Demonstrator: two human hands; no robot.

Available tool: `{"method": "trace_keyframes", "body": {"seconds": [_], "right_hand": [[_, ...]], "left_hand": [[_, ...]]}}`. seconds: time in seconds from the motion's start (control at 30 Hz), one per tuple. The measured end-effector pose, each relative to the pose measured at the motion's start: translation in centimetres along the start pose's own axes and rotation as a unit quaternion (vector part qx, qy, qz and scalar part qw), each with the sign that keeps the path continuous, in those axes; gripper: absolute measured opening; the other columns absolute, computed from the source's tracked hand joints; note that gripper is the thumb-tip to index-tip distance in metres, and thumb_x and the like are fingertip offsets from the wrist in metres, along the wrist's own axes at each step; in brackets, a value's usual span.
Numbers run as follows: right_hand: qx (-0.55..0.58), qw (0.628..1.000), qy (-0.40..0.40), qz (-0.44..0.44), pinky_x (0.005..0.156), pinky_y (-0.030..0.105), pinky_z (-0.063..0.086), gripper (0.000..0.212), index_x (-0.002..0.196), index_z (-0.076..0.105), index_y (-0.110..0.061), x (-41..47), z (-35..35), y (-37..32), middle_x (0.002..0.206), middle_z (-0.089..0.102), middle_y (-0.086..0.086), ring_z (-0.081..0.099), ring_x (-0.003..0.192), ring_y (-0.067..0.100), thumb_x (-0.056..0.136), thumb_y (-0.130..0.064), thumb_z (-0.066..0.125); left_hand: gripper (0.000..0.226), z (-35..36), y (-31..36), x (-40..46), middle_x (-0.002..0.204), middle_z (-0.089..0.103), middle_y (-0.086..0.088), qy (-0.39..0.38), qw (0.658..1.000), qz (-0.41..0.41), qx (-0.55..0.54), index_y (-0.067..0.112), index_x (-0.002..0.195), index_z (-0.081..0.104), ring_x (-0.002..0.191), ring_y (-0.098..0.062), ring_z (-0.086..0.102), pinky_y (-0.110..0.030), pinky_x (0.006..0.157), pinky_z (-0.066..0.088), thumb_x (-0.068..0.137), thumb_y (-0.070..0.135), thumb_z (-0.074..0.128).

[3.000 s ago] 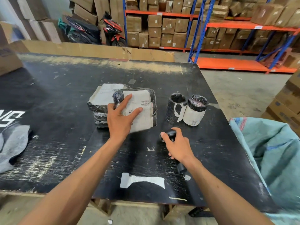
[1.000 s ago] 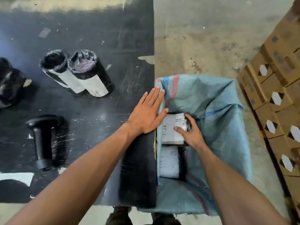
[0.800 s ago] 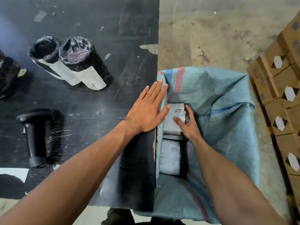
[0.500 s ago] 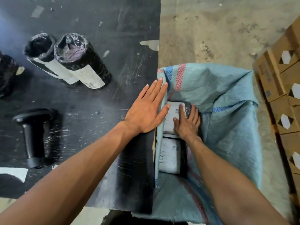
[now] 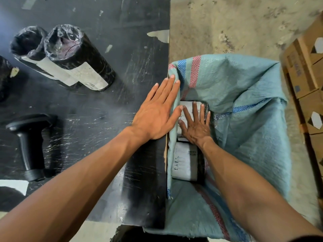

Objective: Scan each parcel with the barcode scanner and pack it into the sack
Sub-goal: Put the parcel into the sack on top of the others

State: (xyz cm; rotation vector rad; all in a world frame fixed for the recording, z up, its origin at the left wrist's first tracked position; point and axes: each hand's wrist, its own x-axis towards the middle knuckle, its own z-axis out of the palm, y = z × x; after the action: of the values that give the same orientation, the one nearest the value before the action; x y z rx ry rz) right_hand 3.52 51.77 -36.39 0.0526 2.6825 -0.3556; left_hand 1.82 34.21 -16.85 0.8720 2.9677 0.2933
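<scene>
scratched black tabletop (image 5: 83, 109) fills the left of the head view, and bare concrete floor (image 5: 236, 28) is seen beyond its right edge, with cardboard boxes (image 5: 307, 67) stacked at the far right. a pale blue woven sack (image 5: 244, 95) with red and blue stripes is hung open against the table's right edge.

the left hand (image 5: 157, 114) is laid flat, fingers straight and close together, and is pressed on the sack's rim where the cloth is folded over the table edge; nothing is gripped by it. the right hand (image 5: 196, 124) is lowered inside the sack with its fingers spread and straight, palm down, and is pressed on the white label of a black-wrapped parcel (image 5: 187, 105); the parcel is not enclosed by the fingers, only touched from above. this parcel lies directly under the right hand, close to the sack wall nearest the table, just beside the left hand's little finger. a second labelled parcel (image 5: 185, 162) is lodged in the sack nearer the person, touching or nearly touching the first, partly crossed by the right forearm.

on the table, two black-wrapped cylindrical parcels (image 5: 70, 60) with white labels are laid side by side, touching, well apart from both hands. the black barcode scanner (image 5: 29, 142) is left lying on the table at the left, untouched. part of another dark wrapped parcel (image 5: 4, 79) is cut off by the left edge.
</scene>
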Motion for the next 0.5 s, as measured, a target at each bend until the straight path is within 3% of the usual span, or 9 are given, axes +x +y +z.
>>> {"method": "trace_keyframes", "body": {"seconds": [0.27, 0.5], "right_hand": [[-0.044, 0.998, -0.051, 0.0, 0.121, 0.066, -0.023, 0.07, 0.162, -0.025, -0.039, -1.1, -2.0, -0.7, 0.168, -0.039, 0.004, -0.038, 0.154, 0.036, 0.104, -0.067, 0.003], [0.007, 0.999, -0.047, 0.018, 0.129, 0.052, -0.014, 0.074, 0.17, -0.005, -0.021, -4.9, -5.7, 0.5, 0.175, -0.023, 0.009, -0.023, 0.161, 0.029, 0.111, -0.056, 0.024]], "left_hand": [[0.073, -0.2, -0.1, -0.1, 0.17, 0.004, -0.012, -0.011, 1.0, 0.004, 0.0, 0.007, 0.162, 0.009, 0.157, -0.021, 0.001, -0.04, 0.128, 0.002, 0.104, 0.051, 0.017], [0.076, -0.5, 0.0, -0.2, 0.17, 0.008, -0.009, 0.014, 0.998, -0.012, -0.067, 0.009, 0.162, 0.009, 0.157, -0.019, 0.006, -0.035, 0.128, 0.001, 0.103, 0.05, 0.034]]}}
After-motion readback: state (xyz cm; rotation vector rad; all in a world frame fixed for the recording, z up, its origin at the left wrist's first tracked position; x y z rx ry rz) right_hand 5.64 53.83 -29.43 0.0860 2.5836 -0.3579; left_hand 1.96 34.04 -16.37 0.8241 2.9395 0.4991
